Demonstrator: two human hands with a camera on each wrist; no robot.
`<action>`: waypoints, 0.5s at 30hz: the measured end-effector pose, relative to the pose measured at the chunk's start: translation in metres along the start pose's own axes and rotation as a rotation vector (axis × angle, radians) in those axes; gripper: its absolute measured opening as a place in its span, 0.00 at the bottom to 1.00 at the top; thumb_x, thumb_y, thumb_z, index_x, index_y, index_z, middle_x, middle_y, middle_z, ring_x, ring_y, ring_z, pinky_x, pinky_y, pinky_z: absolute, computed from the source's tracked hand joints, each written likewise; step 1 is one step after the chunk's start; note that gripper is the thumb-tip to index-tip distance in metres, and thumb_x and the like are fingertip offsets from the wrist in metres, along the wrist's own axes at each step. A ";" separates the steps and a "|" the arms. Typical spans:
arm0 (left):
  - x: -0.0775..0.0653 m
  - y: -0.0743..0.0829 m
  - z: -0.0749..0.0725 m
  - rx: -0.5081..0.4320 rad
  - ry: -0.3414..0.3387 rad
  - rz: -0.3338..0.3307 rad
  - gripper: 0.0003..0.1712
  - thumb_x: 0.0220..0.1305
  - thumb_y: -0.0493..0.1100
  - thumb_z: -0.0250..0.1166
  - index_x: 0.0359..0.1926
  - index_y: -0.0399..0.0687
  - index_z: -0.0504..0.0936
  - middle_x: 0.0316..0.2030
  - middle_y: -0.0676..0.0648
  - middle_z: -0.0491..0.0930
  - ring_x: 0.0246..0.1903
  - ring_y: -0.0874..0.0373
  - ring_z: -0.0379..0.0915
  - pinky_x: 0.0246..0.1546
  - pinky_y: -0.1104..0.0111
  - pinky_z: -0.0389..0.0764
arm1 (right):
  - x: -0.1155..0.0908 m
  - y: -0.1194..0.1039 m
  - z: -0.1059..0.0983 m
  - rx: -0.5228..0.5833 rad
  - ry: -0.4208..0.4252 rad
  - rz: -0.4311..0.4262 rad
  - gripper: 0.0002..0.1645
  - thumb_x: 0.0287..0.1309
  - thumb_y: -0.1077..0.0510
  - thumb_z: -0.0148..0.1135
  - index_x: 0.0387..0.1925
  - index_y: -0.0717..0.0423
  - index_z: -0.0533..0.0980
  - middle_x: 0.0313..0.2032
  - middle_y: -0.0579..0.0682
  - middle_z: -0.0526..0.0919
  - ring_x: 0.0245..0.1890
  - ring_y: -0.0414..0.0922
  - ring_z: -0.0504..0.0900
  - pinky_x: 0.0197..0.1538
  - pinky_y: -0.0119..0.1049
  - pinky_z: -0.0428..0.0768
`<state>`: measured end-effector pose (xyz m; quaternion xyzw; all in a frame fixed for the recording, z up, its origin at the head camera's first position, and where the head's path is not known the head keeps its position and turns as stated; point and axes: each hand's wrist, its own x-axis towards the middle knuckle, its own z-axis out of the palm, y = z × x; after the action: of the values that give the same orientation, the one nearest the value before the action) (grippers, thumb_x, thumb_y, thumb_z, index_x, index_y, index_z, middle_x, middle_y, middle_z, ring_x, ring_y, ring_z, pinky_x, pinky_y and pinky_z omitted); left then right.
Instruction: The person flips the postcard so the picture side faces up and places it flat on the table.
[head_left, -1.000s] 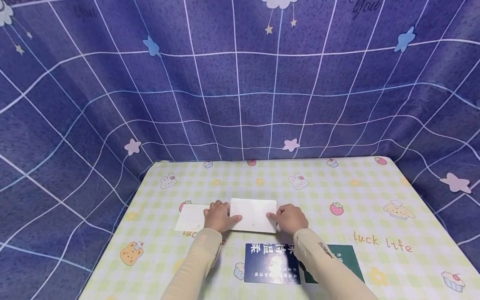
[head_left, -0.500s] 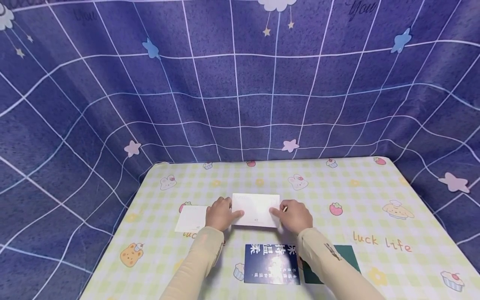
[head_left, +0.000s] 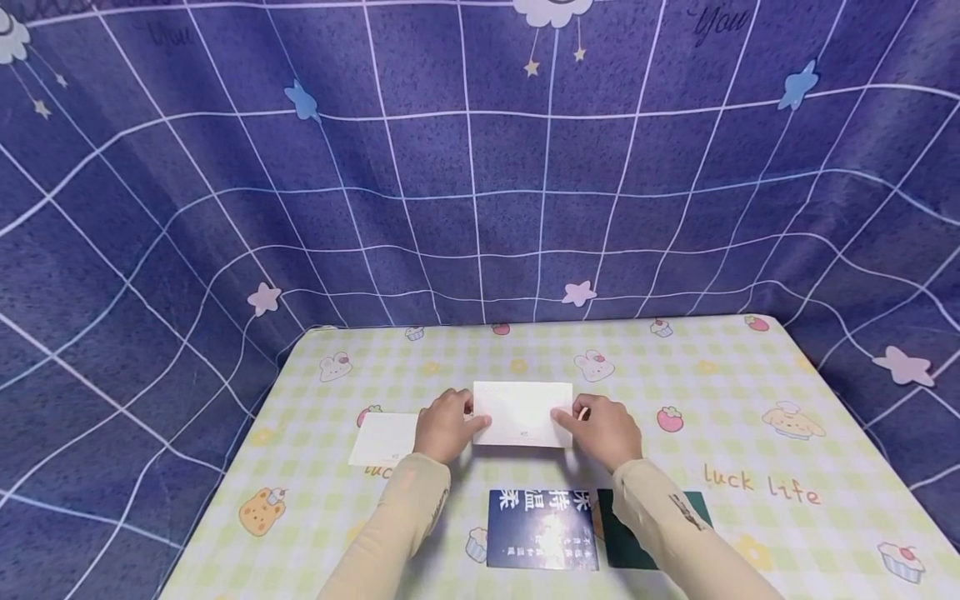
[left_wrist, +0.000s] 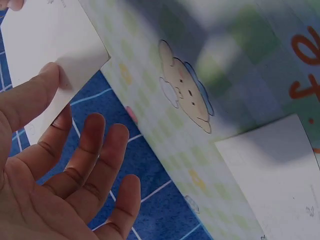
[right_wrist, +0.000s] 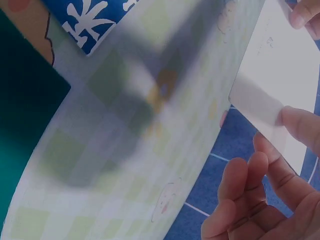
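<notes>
A white postcard [head_left: 521, 412] with tiny print near its lower edge is held up over the middle of the table, its face tilted toward the head camera. My left hand [head_left: 447, 427] pinches its left edge, thumb in front and index finger behind; the other fingers spread loosely in the left wrist view. On the opposite edge my right hand [head_left: 609, 432] pinches it the same way, as the right wrist view shows. A second white postcard [head_left: 381, 440] lies flat just left of my left hand, which hides its right end.
Nearer the front lie a dark blue card [head_left: 542, 537] with white Chinese characters and, beside it, a dark green card [head_left: 628, 543] partly hidden by my right sleeve. A checked cartoon tablecloth [head_left: 750, 400] covers the table; a blue grid-patterned curtain [head_left: 510, 150] hangs behind.
Both hands have raised the white postcard and carried it slightly rightward and away from the front, tilting it more upright. The cards on the table have stayed in place.
</notes>
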<state>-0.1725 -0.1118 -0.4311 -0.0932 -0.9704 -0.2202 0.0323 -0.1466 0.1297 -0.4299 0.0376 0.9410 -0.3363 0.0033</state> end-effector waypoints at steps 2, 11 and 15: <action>-0.002 0.002 -0.002 -0.032 0.008 0.005 0.18 0.61 0.51 0.73 0.27 0.49 0.74 0.31 0.50 0.77 0.30 0.53 0.74 0.38 0.53 0.75 | -0.002 0.001 -0.002 -0.001 0.006 -0.001 0.21 0.61 0.40 0.68 0.27 0.52 0.76 0.22 0.47 0.77 0.22 0.46 0.72 0.26 0.37 0.66; -0.002 0.002 -0.001 -0.201 0.021 0.006 0.13 0.60 0.47 0.75 0.26 0.50 0.79 0.29 0.52 0.78 0.32 0.56 0.77 0.34 0.62 0.76 | -0.007 0.011 -0.006 0.024 0.033 -0.011 0.19 0.61 0.40 0.68 0.32 0.51 0.79 0.24 0.47 0.77 0.23 0.47 0.71 0.26 0.38 0.65; -0.001 0.000 0.001 -0.261 0.012 0.039 0.14 0.61 0.47 0.74 0.25 0.51 0.78 0.28 0.53 0.78 0.32 0.57 0.76 0.35 0.64 0.76 | -0.009 0.018 -0.008 0.028 0.040 0.001 0.21 0.63 0.39 0.65 0.36 0.53 0.82 0.28 0.50 0.81 0.26 0.48 0.75 0.29 0.40 0.70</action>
<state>-0.1711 -0.1113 -0.4325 -0.1140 -0.9313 -0.3446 0.0298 -0.1358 0.1477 -0.4348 0.0451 0.9360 -0.3488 -0.0159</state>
